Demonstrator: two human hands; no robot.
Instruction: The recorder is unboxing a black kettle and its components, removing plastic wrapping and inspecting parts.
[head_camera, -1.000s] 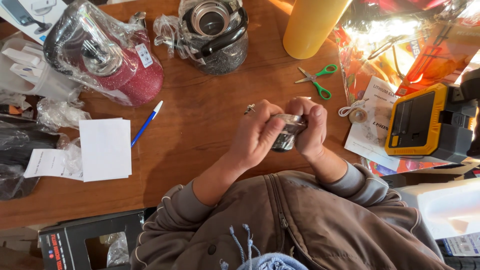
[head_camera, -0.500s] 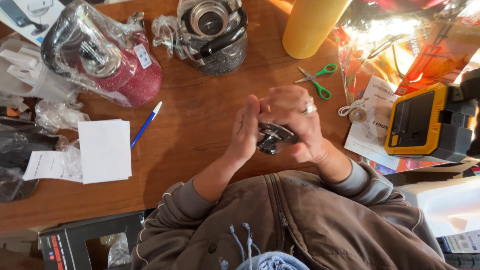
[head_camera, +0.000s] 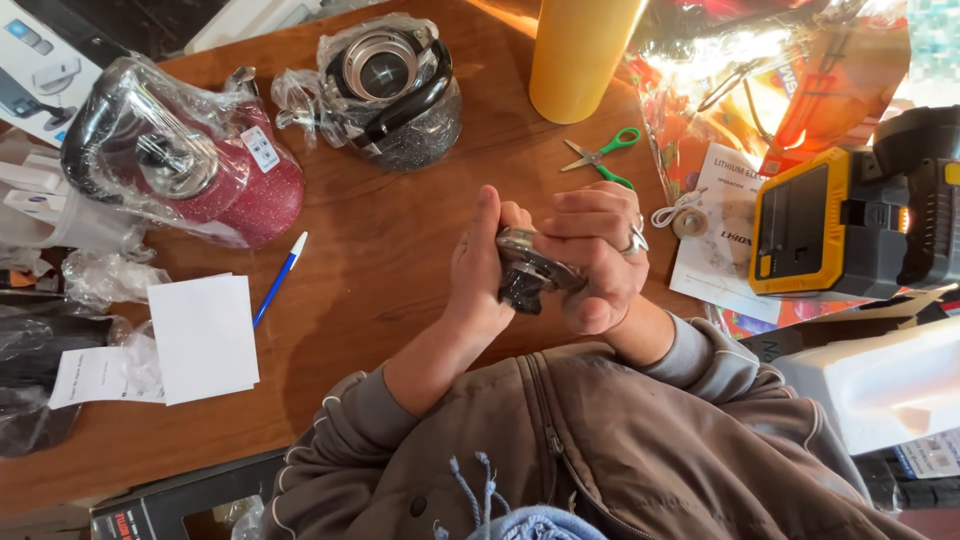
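Here, label by label:

Work in hand: small dark metal part (head_camera: 528, 272) with a shiny round rim, held up above the near edge of the table (head_camera: 380, 270), between both hands.
Left hand (head_camera: 478, 262): grip pressed against the part's left side, palm flat to it, thumb pointing up.
Right hand (head_camera: 592, 252): grip curled tight over the part's top and right side; ring on one finger.
Progress: part off the table and worked between the palms; perhaps being twisted or pressed, hard to tell as the fingers cover most of it. Nothing set down finished beside the hands.
Red kettle (head_camera: 215, 170): near the far left corner, sealed in clear plastic wrap, lid on, contents hidden.
Dark kettle (head_camera: 398, 95): by the far edge, in clear plastic too, top opening showing a metal insert.
Yellow cylinder (head_camera: 578, 55): upright at the far edge, inside not visible.
Loose things: green scissors (head_camera: 600, 158) beyond the right hand, blue pen (head_camera: 280, 278) and white paper (head_camera: 203, 338) toward the left edge, yellow device (head_camera: 815, 222) at the right edge.
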